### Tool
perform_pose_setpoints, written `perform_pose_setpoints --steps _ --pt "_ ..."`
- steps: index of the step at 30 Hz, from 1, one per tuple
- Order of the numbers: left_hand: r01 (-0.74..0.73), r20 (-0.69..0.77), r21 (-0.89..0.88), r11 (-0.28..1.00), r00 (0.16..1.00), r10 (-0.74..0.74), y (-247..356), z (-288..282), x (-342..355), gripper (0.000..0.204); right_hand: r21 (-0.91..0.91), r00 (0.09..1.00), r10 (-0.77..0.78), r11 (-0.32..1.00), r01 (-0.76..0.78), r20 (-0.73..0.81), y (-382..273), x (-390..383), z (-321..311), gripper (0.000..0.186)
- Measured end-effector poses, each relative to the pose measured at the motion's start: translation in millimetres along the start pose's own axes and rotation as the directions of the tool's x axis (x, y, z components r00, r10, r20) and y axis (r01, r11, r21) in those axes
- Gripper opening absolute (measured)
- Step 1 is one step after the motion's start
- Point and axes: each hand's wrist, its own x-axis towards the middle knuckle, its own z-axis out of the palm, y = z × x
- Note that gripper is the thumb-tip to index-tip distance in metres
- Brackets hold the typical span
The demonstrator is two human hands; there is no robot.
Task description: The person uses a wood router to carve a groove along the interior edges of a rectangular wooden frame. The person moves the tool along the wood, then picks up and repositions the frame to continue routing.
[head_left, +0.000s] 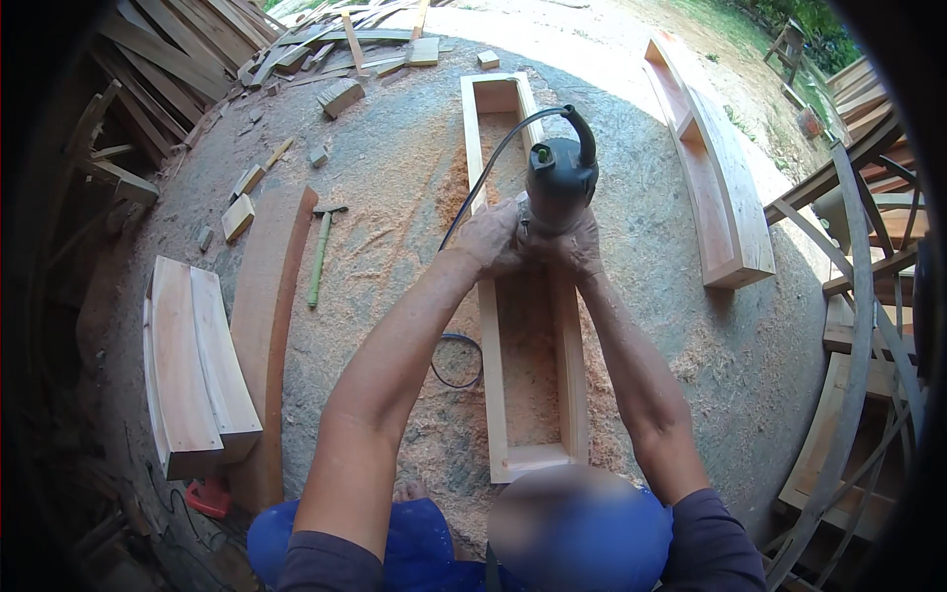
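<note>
Both my arms reach forward to a black corded router, which stands upright on a long narrow wooden frame. My left hand is closed around the left side of the router's base. On the opposite side my right hand grips the base too, its fingers partly hidden behind the tool. The bit and the spot where it meets the wood are out of sight under my hands. From the router's top a black cable loops over to the left and passes under my left forearm.
Left of me lie a hammer with a green handle, a reddish plank and curved wooden pieces. Another wooden frame rests at the right, near a metal rack. Sawdust and offcuts litter the concrete floor.
</note>
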Motion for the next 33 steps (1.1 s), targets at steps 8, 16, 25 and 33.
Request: perform_pose_setpoints --steps 8,16,25,33 --pt "0.055 0.079 -0.224 0.973 0.996 -0.038 23 -19 -6 0.072 -0.030 0.997 -0.071 0.997 0.071 0.000 -8 -2 -1 0.090" --pt "-0.017 -0.013 -0.072 0.997 1.000 0.016 18 -23 -8 0.073 0.005 0.999 -0.051 0.999 0.051 -0.008 -11 4 7 0.091" --pt "0.108 0.095 -0.314 0.943 0.992 -0.082 7 -40 -37 0.071 0.226 0.993 0.029 0.973 -0.055 0.118 -43 -4 37 0.079" --pt "0.070 0.034 -0.278 0.958 0.997 -0.063 1 -43 -47 0.070 0.210 0.997 0.040 0.976 -0.054 0.068 -45 -4 49 0.074"
